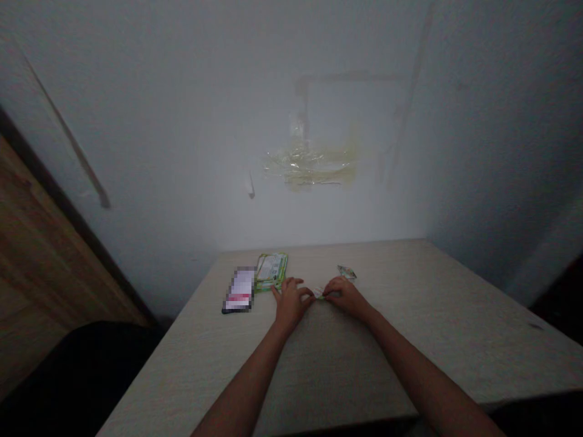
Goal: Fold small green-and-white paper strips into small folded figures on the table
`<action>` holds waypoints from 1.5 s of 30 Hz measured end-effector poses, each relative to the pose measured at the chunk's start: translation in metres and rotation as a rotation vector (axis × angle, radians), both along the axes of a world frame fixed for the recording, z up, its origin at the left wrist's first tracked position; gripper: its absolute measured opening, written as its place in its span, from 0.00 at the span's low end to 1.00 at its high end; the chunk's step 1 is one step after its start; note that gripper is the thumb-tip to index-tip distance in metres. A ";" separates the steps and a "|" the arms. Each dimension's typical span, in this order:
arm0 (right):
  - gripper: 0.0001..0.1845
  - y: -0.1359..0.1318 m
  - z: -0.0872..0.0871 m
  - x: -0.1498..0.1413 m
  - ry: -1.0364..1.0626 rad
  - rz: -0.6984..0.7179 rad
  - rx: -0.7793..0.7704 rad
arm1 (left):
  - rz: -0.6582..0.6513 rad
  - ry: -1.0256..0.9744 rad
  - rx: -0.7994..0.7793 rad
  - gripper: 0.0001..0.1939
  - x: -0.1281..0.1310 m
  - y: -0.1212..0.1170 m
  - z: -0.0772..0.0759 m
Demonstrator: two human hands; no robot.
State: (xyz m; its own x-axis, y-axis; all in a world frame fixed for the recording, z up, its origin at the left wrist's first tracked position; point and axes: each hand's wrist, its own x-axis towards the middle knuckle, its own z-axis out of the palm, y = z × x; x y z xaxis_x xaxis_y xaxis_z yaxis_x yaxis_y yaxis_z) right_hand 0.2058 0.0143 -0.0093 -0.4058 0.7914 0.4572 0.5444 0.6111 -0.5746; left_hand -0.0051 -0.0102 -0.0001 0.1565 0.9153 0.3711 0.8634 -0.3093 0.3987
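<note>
Between my two hands, low over the table, is a small whitish piece of folded paper [319, 292] with a hint of green at its lower edge. My left hand [290, 299] pinches its left end with thumb and forefinger, while the other fingers spread toward the green packets. On the other end, my right hand [345, 294] closes with its fingertips. Most of the piece is hidden by fingers, so its full shape cannot be made out. Just behind my right hand lies a small green patterned paper piece [347, 271], apart from the fingers.
Green-and-white printed packets [272, 267] lie at the back left of the pale wooden table [218, 370]. A phone [239, 290] with a blurred screen lies beside them. A white wall [182, 152] with peeling clear tape [314, 167] rises behind. A dark shape [86, 370] stands left.
</note>
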 end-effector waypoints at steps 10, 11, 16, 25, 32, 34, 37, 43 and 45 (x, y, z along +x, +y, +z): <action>0.05 0.005 -0.006 0.001 -0.059 -0.138 0.026 | 0.004 0.009 -0.021 0.05 0.002 -0.001 0.003; 0.06 0.006 -0.007 0.001 -0.075 -0.159 0.029 | 0.008 0.006 -0.023 0.05 0.003 -0.001 0.004; 0.09 0.003 -0.011 -0.004 -0.124 -0.220 0.034 | 0.058 -0.021 -0.024 0.04 0.005 0.000 0.003; 0.09 -0.003 -0.008 -0.013 -0.183 -0.293 0.029 | 0.083 0.006 0.005 0.09 0.009 0.000 0.003; 0.10 -0.002 -0.009 -0.014 -0.235 -0.305 0.057 | 0.125 0.003 0.001 0.10 0.013 0.003 0.003; 0.10 -0.002 -0.008 -0.015 -0.241 -0.316 0.065 | 0.129 0.003 0.001 0.10 0.014 0.004 0.002; 0.11 -0.003 -0.007 -0.017 -0.256 -0.346 0.074 | 0.137 0.000 -0.007 0.10 0.014 0.005 0.001; 0.12 -0.002 -0.005 -0.023 -0.325 -0.395 0.028 | 0.150 0.017 -0.050 0.11 0.015 0.007 -0.001; 0.13 -0.001 -0.004 -0.025 -0.337 -0.412 0.025 | 0.150 0.024 -0.058 0.11 0.016 0.007 0.000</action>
